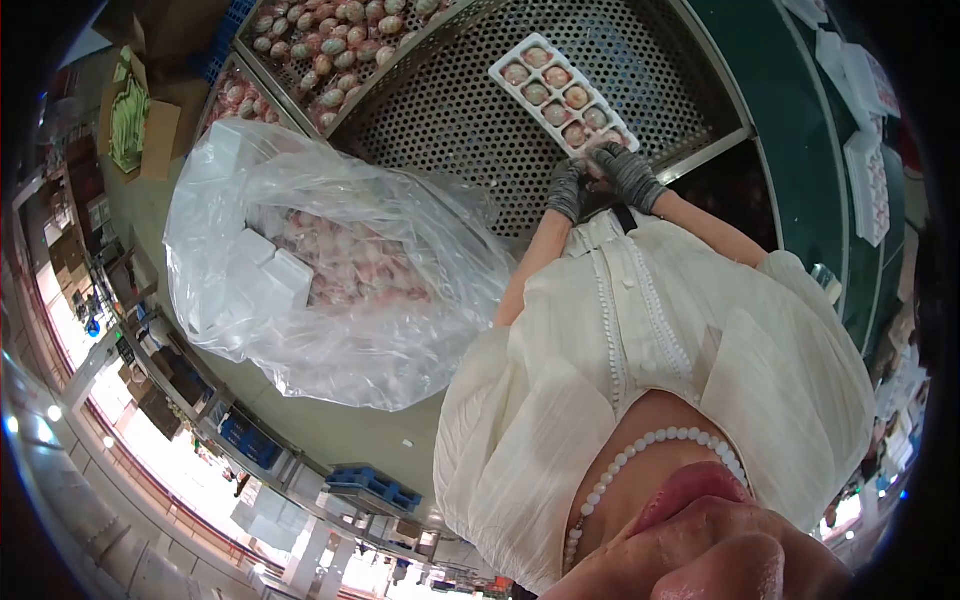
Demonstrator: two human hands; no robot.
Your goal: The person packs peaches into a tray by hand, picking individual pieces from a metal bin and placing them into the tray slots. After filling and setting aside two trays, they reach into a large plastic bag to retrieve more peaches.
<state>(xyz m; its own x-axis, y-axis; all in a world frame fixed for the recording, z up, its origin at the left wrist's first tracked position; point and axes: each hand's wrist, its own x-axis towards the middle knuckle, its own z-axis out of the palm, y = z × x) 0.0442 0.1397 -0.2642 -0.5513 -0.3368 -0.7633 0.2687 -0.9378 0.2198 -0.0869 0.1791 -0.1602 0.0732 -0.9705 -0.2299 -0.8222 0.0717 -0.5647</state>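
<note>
A white compartment tray (513, 88) lies slanted on a perforated metal work surface (440, 130). Pale, egg-like balls in clear, red-printed wrap (557, 77) fill its pockets in two rows. At the tray's near end, my left hand (567, 190), in a grey striped glove, is closed with its fingers partly hidden. My right hand (628, 175), gloved alike, curls its fingers over the same end from the right. Between both hands shows a wrapped ball (597, 172), mostly covered by the fingers.
A large clear plastic bag (400, 350) with wrapped balls and white trays (280, 278) stands at left. Metal bins (335, 50) of wrapped balls lie beyond it. To the right runs a green conveyor belt (815, 190) carrying filled trays (867, 190). An open carton (160, 140) sits far left.
</note>
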